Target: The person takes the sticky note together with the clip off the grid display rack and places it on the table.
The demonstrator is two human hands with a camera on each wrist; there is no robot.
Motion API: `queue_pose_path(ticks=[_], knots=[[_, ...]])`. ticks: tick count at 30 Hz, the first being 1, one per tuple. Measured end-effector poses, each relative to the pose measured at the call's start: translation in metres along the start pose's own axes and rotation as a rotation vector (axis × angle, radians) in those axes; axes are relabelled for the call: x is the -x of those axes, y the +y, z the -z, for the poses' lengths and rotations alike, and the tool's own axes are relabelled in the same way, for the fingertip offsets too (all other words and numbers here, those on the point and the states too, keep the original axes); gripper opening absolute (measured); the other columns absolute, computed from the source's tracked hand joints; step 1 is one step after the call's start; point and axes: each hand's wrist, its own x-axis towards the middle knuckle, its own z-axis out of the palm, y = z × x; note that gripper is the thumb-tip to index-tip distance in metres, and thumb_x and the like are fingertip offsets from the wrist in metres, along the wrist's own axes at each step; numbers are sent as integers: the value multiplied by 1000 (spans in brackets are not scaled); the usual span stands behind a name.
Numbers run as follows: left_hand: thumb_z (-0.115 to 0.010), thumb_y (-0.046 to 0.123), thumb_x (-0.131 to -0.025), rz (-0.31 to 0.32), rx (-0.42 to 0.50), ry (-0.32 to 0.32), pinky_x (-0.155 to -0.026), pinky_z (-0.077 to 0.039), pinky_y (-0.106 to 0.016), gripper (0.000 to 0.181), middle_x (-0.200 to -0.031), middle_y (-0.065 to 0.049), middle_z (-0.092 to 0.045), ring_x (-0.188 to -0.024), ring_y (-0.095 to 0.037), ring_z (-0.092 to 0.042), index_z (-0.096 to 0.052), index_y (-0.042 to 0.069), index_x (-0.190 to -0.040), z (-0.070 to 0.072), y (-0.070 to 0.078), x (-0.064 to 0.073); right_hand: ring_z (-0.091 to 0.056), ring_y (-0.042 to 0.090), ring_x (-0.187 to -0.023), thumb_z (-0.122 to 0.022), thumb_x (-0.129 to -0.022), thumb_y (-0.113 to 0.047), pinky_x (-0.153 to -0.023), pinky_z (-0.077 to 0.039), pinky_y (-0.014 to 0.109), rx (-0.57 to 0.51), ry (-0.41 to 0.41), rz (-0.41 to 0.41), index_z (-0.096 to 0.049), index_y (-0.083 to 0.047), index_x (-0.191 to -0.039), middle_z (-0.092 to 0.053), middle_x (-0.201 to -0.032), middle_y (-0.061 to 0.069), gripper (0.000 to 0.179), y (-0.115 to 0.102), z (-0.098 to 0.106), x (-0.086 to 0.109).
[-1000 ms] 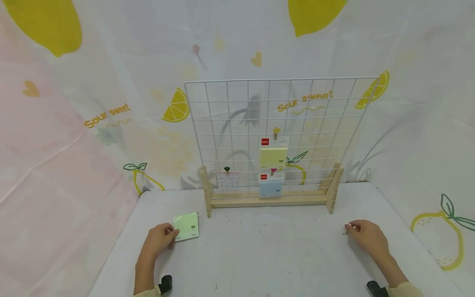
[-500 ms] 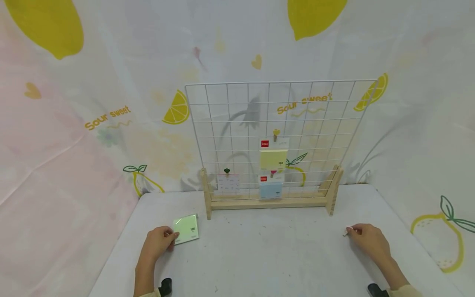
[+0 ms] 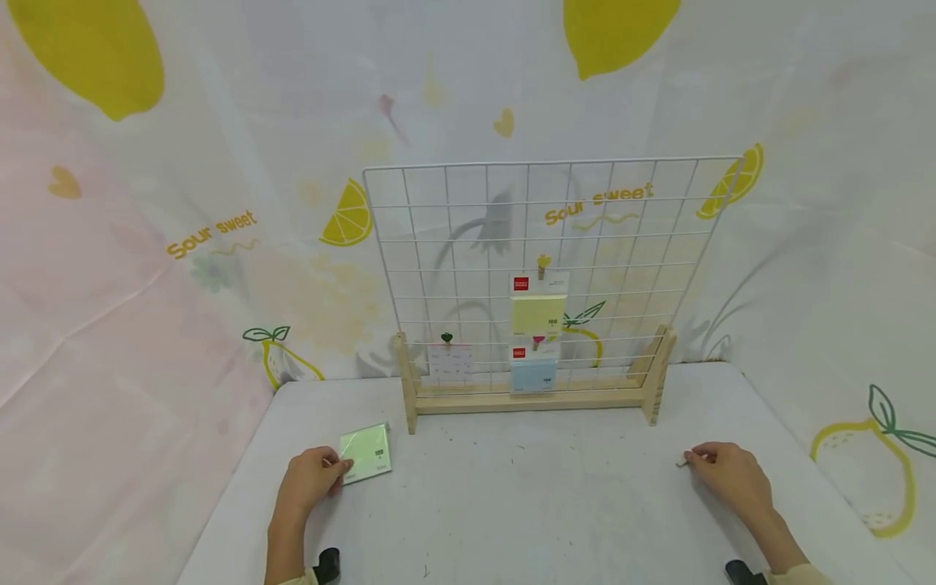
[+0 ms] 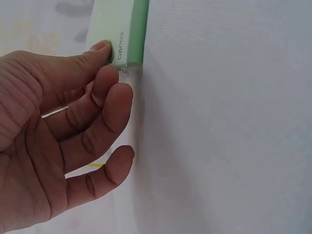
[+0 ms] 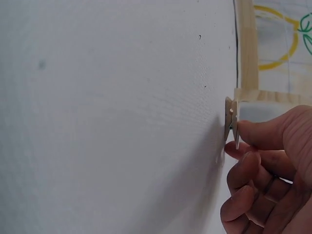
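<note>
At the left of the table, a wrapped pad of pale green sticky notes (image 3: pixel 368 451) is pinched at its near left corner by my left hand (image 3: pixel 307 481). The left wrist view shows the thumb on the face of the sticky note pad (image 4: pixel 113 24) and the other fingers loosely curled below. Over on the right, my right hand (image 3: pixel 734 481) pinches a small wooden clothespin (image 5: pixel 229 117) between thumb and index finger, close to the tabletop. A flat pale piece on the clothespin's thumb side is seen edge-on.
A white wire grid (image 3: pixel 468 240) in a wooden stand (image 3: pixel 526 400) stands at the back. Clipped on it are a yellow note pad (image 3: pixel 539 313), a blue note pad (image 3: pixel 534 374) and a pinkish sheet (image 3: pixel 449 360). Printed cloth (image 3: pixel 278 162) hangs behind.
The clothespin has turned in my right fingers, so the white part seen earlier no longer shows in the head view. The green pad has tilted slightly; both hands stay nearly in place.
</note>
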Motion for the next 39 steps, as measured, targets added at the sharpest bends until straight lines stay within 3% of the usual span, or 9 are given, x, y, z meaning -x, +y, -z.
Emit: queue_pose_path(ticks=[8,16,22,28,39], knots=[[-69,26,-90,35,-110,56,-54,-37,-33,24,-66,-2,-56,-62,-20,-50,-63,4,-81,7,7,5,-49,17,-62,-66,-92,-26,-52,-38,32,-2,54,26,-72,4,-102,-62,-72,3,32,2,1,3],[-66,27,-93,9,-136,81,-53,-37,-32,25,-71,-3,-57,-63,-20,-50,-63,3,-90,12,16,2,-45,12,-57,-72,-90,-22,-46,-34,28,-39,277,150,-72,1,-106,-56,-69,-1,28,-15,4,6],[-67,28,-93,-35,-116,87,-53,-37,-32,25,-71,-2,-58,-61,-19,-50,-63,3,-92,12,24,1,-48,8,-60,-75,-88,-19,-49,-37,26,-77,362,233,-71,0,-107,-58,-71,-2,28,-26,8,3],[-67,27,-94,-91,-70,96,-51,-38,-32,23,-70,-1,-60,-58,-15,-53,-64,4,-95,12,27,1,-50,8,-62,-76,-87,-17,-51,-39,26,-98,350,265,-67,0,-108,-60,-73,-1,29,-32,11,4],[-65,26,-97,-157,84,100,-59,-46,-32,23,-91,-9,-67,-65,-15,-62,-65,5,-107,13,45,-5,-55,8,-66,-76,-85,-11,-50,-41,25,-90,425,376,-66,-2,-108,-62,-75,-2,27,-41,14,2]])
